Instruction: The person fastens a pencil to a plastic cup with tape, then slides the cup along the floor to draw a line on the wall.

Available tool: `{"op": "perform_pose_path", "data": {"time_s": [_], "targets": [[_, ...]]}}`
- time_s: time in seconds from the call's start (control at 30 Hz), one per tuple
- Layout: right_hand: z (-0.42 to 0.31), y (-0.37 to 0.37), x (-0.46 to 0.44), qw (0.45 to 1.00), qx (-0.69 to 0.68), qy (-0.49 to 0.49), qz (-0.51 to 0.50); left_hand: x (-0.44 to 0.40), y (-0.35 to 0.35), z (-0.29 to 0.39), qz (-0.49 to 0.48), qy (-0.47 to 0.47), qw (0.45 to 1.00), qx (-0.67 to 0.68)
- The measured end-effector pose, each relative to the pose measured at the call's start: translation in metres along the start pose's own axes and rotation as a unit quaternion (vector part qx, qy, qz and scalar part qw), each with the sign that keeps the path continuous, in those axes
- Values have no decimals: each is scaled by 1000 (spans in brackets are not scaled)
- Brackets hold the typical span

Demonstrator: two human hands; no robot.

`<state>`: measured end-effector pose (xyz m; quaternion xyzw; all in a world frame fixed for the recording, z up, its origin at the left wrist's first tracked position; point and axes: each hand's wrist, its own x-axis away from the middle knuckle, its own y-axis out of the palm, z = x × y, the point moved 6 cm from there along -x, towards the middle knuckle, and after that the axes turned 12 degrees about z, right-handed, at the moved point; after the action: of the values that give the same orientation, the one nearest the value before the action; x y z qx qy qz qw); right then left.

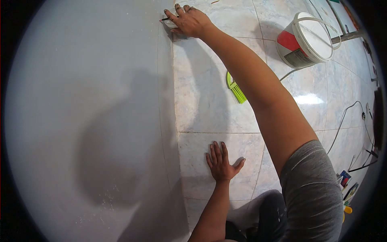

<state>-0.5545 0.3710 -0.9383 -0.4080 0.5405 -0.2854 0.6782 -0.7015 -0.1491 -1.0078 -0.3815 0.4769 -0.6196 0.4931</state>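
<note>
My right hand reaches far forward to the foot of the grey wall. A thin dark pencil with a reddish tip sticks out between its fingers towards the wall. Under these fingers shows part of a pale, rounded thing, mostly covered, whose kind I cannot make out. My left hand lies flat on the tiled floor, fingers spread, holding nothing.
A lime-green brush lies beyond my left hand, partly behind my right forearm. A lidded white bucket with a red label stands at upper right. Cables and several small tools lie along the right side.
</note>
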Motion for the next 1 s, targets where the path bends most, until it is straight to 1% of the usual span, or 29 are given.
{"op": "perform_pose_path", "data": {"time_s": [0.03, 0.1, 0.4, 0.83, 0.9, 1.0], "targets": [[1, 0, -2, 1000, -1, -1, -21, 0, 1, 0, -1, 3, 1000, -2], [3, 5, -4, 1000, 2, -1, -19, 0, 0, 0, 14, 3, 1000, 5], [11, 14, -13, 1000, -4, 11, -16, 0, 1, 1, 15, 4, 1000, 3], [16, 14, -17, 1000, 11, 8, 12, 2, 5, 0, -7, -2, 1000, 2], [18, 19, -21, 1000, 4, 16, 11, -2, -2, 2, 19, -7, 1000, -8], [20, 27, -26, 1000, -4, 26, 12, -2, -2, 2, 14, -8, 1000, -11]]}}
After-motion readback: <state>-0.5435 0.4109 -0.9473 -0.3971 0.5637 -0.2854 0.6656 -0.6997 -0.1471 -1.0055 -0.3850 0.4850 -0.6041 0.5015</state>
